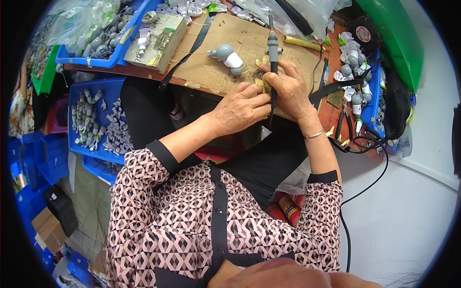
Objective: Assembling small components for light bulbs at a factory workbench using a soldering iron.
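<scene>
The single head camera looked steeply down from above the person, close over the worktop's (pixel 211 72) near edge and lap.

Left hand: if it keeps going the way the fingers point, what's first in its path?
The left hand points right, toward the right hand. It would almost at once meet the black shaft of the soldering iron that the right hand grips, and that hand just behind it. Depth is unclear; they may already touch.
</scene>
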A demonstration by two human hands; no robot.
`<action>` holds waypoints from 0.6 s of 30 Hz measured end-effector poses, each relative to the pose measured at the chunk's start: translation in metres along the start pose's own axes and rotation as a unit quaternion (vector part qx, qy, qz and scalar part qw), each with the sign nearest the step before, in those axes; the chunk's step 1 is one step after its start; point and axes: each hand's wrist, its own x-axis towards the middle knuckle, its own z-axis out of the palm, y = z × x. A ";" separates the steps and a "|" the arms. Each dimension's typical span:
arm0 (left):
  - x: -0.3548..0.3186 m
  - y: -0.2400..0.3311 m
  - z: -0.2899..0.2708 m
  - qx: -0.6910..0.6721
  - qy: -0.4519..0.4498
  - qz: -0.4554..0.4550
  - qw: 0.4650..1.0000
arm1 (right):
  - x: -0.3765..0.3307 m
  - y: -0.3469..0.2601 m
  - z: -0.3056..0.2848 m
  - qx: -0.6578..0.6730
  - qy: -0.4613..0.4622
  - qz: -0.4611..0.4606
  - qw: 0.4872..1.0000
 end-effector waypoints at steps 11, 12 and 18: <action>-0.002 0.001 0.002 -0.012 0.030 -0.008 0.999 | 0.001 -0.001 0.000 0.003 -0.004 0.003 1.000; -0.001 -0.001 0.002 -0.015 0.033 -0.005 0.999 | 0.001 -0.001 0.000 0.004 -0.005 0.004 1.000; 0.001 -0.003 -0.001 -0.050 0.034 -0.013 0.998 | 0.003 -0.001 0.002 0.007 -0.007 0.008 1.000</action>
